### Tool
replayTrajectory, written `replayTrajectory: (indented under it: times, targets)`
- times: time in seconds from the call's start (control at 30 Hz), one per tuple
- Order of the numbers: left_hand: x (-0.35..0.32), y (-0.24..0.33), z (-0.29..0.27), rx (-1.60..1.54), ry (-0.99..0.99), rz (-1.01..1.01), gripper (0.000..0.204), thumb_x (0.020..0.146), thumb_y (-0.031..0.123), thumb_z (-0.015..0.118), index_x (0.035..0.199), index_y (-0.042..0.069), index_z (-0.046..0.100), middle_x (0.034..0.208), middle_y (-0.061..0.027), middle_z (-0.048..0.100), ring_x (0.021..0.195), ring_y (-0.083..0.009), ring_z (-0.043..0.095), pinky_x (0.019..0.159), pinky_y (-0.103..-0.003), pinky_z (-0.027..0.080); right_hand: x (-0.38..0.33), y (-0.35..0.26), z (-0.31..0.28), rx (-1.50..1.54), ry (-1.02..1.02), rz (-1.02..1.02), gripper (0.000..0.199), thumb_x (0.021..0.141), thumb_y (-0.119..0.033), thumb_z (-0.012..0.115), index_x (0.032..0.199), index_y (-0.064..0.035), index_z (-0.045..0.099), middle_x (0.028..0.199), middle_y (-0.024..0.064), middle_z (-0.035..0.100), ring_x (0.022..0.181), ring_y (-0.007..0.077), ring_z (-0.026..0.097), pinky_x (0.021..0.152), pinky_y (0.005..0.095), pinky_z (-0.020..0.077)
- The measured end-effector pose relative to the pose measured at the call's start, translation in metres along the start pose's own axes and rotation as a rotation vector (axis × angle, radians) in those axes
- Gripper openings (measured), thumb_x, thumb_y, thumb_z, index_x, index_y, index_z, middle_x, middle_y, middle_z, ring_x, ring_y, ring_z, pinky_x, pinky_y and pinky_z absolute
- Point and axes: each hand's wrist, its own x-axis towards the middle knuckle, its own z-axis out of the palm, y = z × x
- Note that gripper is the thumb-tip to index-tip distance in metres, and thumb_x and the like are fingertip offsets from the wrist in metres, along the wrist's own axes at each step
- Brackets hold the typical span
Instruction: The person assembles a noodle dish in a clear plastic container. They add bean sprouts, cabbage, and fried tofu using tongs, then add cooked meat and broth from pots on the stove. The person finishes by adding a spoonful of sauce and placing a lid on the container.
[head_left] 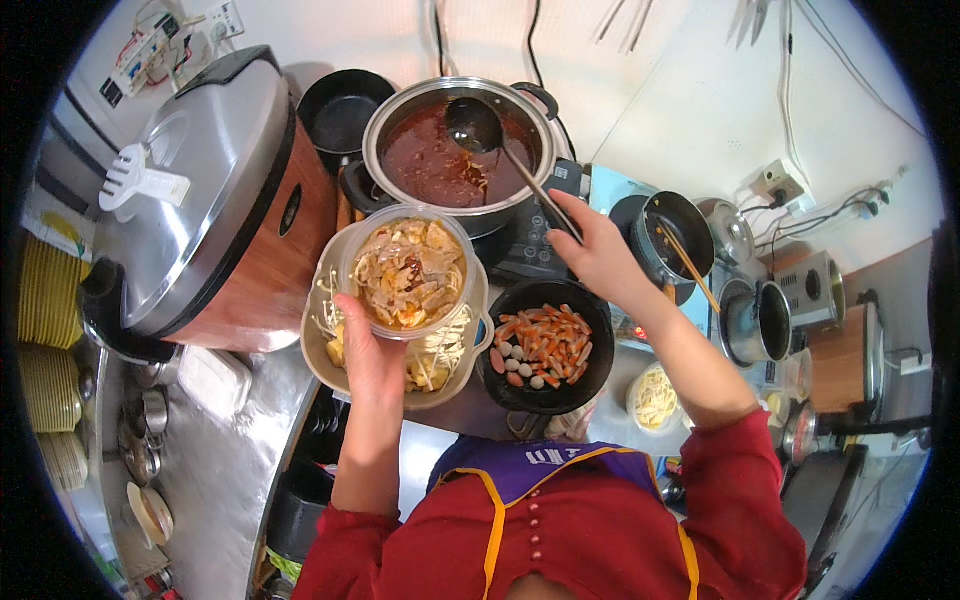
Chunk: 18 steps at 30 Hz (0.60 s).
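Metal ladle [524, 171] slants, bowl end [474, 125] up-left at red broth [415, 150], clamped in right hand [598, 245]; left hand [372, 358] clasps tub [469, 268].

Upper garment: red top [410, 560], long-sleeved. Left sleeve [345, 550] and right sleeve [740, 470]: red, ending near the elbow. Front closure: single row of small round buttons [535, 522] along the centre. Outer layer: purple apron [500, 466] with yellow edging, yellow straps [496, 530] and a white printed marking [550, 456]. Forearms, left hand [370, 350] and right hand [590, 242]: bare.
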Motion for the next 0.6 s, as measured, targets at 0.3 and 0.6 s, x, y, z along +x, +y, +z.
replayTrajectory:
  times: [0.3, 0.6]
  targets:
    - [-0.024, -0.012, 0.011, 0.103, -0.084, -0.030, 0.084, 0.090, 0.071, 0.044, 0.153, 0.017, 0.030, 0.155, -0.0068, 0.036, 0.141, -0.0283, 0.035, 0.115, -0.051, 0.031, -0.041, 0.019, -0.012, 1.119, -0.040, 0.322, 0.047, 0.097, -0.015, 0.057, 0.140, -0.0028, 0.044, 0.090, 0.0048, 0.060, 0.061, 0.0123, 0.052, 0.045, 0.0276, 0.0407]
    - [-0.079, -0.064, 0.087, 0.059, -0.151, -0.282, 0.086, 0.086, 0.065, 0.059, 0.152, 0.017, 0.031, 0.154, -0.0082, 0.036, 0.140, -0.0317, 0.037, 0.104, -0.060, 0.044, -0.274, 0.032, -0.150, 1.006, 0.487, 0.269, 0.049, 0.098, -0.015, 0.054, 0.145, -0.0066, 0.043, 0.088, 0.0078, 0.061, 0.050, 0.0072, 0.045, 0.042, 0.0209, 0.0327]
